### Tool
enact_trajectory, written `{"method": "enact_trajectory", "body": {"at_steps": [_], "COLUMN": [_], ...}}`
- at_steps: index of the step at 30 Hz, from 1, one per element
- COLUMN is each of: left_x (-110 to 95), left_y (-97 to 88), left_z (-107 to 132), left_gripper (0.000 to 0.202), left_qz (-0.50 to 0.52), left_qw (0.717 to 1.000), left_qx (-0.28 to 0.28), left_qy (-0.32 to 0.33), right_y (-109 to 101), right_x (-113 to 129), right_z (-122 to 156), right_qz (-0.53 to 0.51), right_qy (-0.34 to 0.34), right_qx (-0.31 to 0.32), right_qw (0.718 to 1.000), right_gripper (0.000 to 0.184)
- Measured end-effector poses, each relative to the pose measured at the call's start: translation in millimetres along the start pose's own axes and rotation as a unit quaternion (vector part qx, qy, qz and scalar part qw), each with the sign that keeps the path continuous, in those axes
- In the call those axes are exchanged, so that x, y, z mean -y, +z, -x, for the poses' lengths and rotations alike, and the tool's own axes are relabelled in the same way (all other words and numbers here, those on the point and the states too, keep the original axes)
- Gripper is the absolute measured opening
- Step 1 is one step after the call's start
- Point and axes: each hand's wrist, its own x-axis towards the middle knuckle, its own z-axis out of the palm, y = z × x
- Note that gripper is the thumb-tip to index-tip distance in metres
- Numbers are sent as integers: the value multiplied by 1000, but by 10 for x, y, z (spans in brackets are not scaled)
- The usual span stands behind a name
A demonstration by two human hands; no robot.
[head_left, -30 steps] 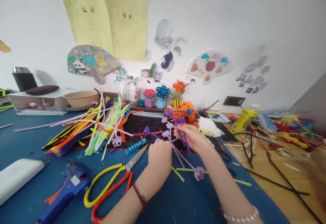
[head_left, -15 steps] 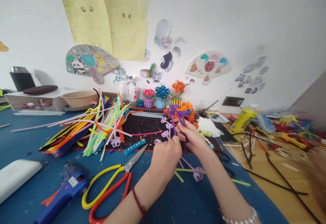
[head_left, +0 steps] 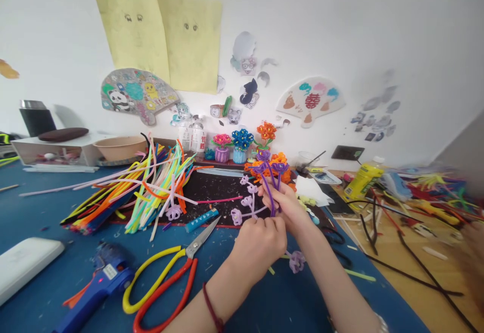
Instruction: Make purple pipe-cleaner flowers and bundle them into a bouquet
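Dark purple pipe-cleaner flowers [head_left: 270,184] stand up between my hands, their blossoms at the top of bent purple stems. My right hand [head_left: 289,204] is closed around the stems from the right side. Just below and to the left, my left hand [head_left: 260,239] is closed in a fist at the stems' lower part, and its fingertips are hidden. Pale lilac pipe-cleaner flowers [head_left: 247,201] lie on the dark mat left of the stems. Another lilac flower [head_left: 296,261] rests on the blue table below my right hand.
Red-and-yellow-handled scissors [head_left: 191,260] and a blue glue gun [head_left: 109,272] lie at the left front. A bundle of coloured pipe cleaners [head_left: 159,186] is behind them. Small potted flowers [head_left: 241,146] line the wall. A yellow bottle [head_left: 365,176] stands right, near another person's blurred hand [head_left: 474,247].
My left fist has moved down and to the right, closer to my right hand. The purple blossoms have spread apart, with a third one now showing. The view has shifted slightly.
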Motion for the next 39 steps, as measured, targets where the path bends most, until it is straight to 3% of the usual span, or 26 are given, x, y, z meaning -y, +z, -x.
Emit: {"method": "enact_trajectory", "body": {"at_steps": [7,16,20,27,31,39], "left_x": [10,47,93,501,598,370], "left_y": [3,-65,-85,-139,-124,35], "left_z": [-6,1,-30,-57,-27,-30], "left_gripper": [16,20,18,26,23,19], "left_qz": [-2,16,29,25,56,50], "left_qw": [1000,998,991,956,956,958], "left_qx": [-10,40,77,130,170,223], "left_qy": [-15,-56,-105,-261,-234,-170], "right_y": [16,14,6,-84,-65,-62], "right_x": [52,67,64,144,143,83], "right_z": [33,67,65,13,18,24], "right_qz": [8,49,82,60,90,223], "right_qy": [11,2,11,-67,-106,-108], "right_qx": [-6,40,53,-56,-46,-57], "right_qw": [1000,998,995,994,989,967], "right_gripper": [35,30,30,27,26,34]}}
